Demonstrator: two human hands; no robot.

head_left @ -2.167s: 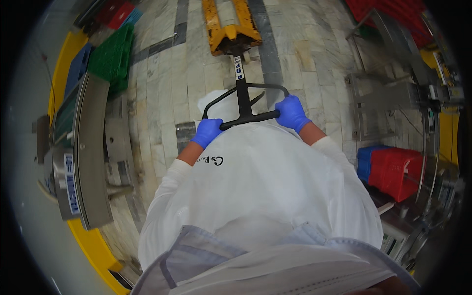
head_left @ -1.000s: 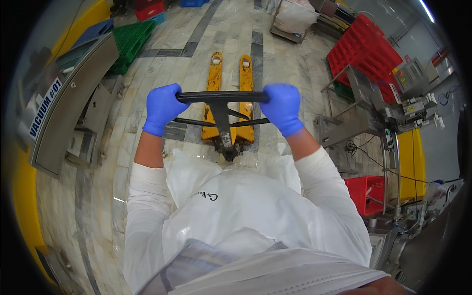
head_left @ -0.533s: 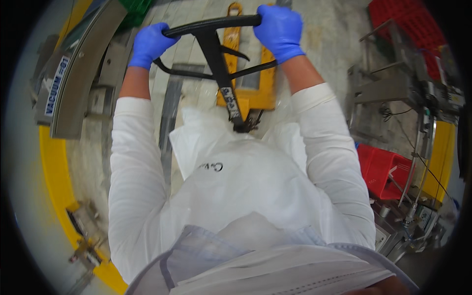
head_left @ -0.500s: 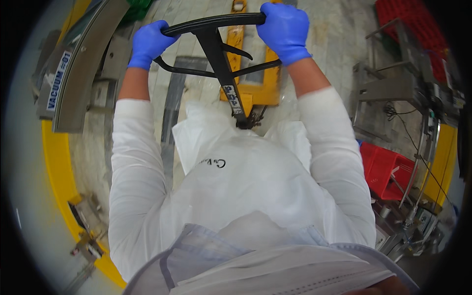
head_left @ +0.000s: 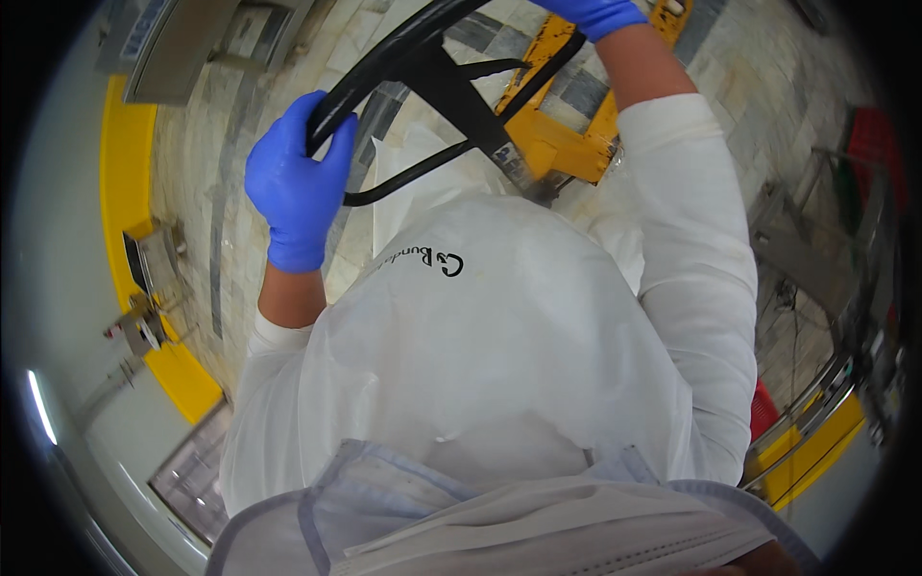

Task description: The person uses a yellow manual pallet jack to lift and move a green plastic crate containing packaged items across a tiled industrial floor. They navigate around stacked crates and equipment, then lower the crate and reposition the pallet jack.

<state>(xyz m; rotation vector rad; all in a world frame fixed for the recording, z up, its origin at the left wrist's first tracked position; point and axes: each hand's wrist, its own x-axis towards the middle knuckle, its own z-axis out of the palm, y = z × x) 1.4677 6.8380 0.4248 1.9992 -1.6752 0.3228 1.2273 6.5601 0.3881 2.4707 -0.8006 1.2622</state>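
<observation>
My left hand (head_left: 296, 187), in a blue glove, is wrapped round the left end of the black pallet jack handle (head_left: 389, 60). At the upper edge is my right hand (head_left: 600, 12), also gloved in blue, at the handle's other end; its fingers are cut off by the picture's edge, but its place fits the grip seen just before. The handle is tilted, left end nearer to me. Below its crossbar the shaft runs down to the yellow pallet jack (head_left: 552, 144), whose forks point away from me. A black lever (head_left: 495, 69) sits inside the handle loop.
Steel equipment (head_left: 192, 48) stands at the far left, beside a yellow wall guard (head_left: 125, 182). To the right are a metal frame (head_left: 816, 250) and red crates (head_left: 869, 144). Worn tiles (head_left: 375, 29) cover the floor.
The handle has swung, its left end coming nearer to me with my left hand. My right hand has moved up to the picture's edge. The surroundings have shifted and turned.
</observation>
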